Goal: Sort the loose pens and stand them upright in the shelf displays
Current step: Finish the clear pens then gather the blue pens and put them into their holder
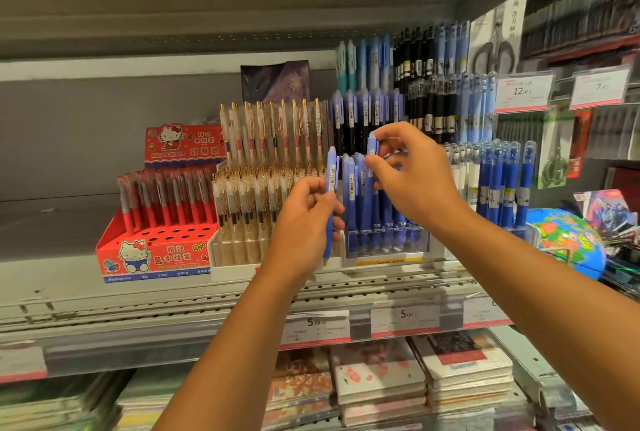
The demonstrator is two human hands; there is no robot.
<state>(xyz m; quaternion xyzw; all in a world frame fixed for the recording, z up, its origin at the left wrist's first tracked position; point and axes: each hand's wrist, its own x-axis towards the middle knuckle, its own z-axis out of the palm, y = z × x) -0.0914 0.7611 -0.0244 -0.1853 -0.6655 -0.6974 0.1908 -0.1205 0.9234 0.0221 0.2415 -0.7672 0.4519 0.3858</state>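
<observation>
My left hand (308,219) grips a periwinkle-blue pen (331,170), held upright in front of the shelf. My right hand (412,170) pinches the top of a second blue pen (371,150) that stands in the front row of the clear tiered blue pen display (384,243). Matching blue pens fill that row, with lilac and black ones in the tiers behind. Whether the second pen's tip sits in a slot is hidden by the other pens.
Left of it stand a clear display of gold-clipped pens (263,167) and a red Hello Kitty box of red pens (156,233). Dark blue capped pens (502,184) and a globe (568,243) are at the right. Price tags (403,318) line the shelf edge; notebooks lie below.
</observation>
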